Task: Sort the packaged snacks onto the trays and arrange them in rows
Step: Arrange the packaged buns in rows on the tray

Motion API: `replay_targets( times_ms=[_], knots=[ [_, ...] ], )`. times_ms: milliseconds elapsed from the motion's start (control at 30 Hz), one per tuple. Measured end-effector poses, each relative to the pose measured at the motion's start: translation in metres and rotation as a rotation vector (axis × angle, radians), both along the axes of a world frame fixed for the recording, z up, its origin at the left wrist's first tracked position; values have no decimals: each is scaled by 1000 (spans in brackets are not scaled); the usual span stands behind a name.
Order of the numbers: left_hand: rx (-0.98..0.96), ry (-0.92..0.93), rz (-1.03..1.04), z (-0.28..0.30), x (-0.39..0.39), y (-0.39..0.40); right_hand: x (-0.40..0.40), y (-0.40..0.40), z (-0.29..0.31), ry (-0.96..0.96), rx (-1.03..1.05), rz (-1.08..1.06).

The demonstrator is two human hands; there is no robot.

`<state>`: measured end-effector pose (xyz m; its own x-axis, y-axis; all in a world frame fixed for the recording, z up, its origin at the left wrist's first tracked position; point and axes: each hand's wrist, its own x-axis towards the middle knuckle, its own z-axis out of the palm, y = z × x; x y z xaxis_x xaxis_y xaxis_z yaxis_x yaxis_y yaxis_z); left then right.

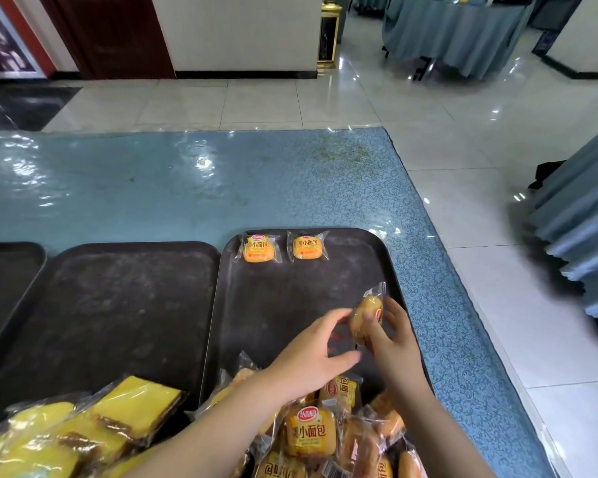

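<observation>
My right hand (396, 339) grips a small wrapped bread pack (366, 317), held on edge above the right dark tray (353, 270). My left hand (313, 353) hovers just left of that pack with fingers spread, touching or nearly touching it. Two bread packs (259, 249) (307, 246) lie side by side along the tray's far edge. A heap of several bread packs (311, 432) fills the tray's near end under my arms. The middle tray (118, 305) holds yellow sliced-cake packs (83, 429) at its near edge.
A third dark tray (4, 277) shows at the far left. The trays sit on a table with a blue patterned cloth under clear plastic (187, 188). The table's right edge drops to a glossy tiled floor (497, 219). Draped tables stand at the back and right.
</observation>
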<state>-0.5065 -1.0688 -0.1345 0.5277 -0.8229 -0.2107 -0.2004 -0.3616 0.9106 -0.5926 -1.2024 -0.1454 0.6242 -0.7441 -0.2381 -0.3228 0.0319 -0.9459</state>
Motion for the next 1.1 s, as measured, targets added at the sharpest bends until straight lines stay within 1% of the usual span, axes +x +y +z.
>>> replay_targets(
  times_ms=[200, 300, 367, 433, 533, 633, 700, 800, 867, 933, 1000, 1100],
  knots=[
    [-74, 103, 164, -5, 13, -8, 1, -1, -4, -51, 100, 46],
    [-93, 187, 234, -7, 25, -10, 2, -7, -4, -28, -6, 59],
    [-95, 282, 276, -6, 33, -14, 3, -12, -4, 24, -133, 89],
    [-103, 381, 318, -5, 40, -18, 5, -15, -8, 58, -187, 129],
    [-67, 449, 371, -7, 52, -22, 12, -19, -13, 35, -83, 163],
    [31, 471, 367, -15, 63, -25, 22, -24, -24, 36, 20, 118],
    [103, 393, 340, -21, 69, -26, 30, -30, -36, 81, 43, 99],
    [228, 175, 244, -30, 78, -22, 44, -45, -51, 174, 23, 72],
    [320, -26, 171, -37, 86, -16, 59, -62, -55, 213, -11, 25],
    [408, -269, 128, -45, 93, -8, 79, -81, -54, 277, -68, 3],
    [482, -451, 93, -51, 98, 1, 100, -99, -54, 306, -119, -21],
    [577, -568, 54, -61, 102, 12, 128, -118, -61, 329, -148, -98]
  ],
)
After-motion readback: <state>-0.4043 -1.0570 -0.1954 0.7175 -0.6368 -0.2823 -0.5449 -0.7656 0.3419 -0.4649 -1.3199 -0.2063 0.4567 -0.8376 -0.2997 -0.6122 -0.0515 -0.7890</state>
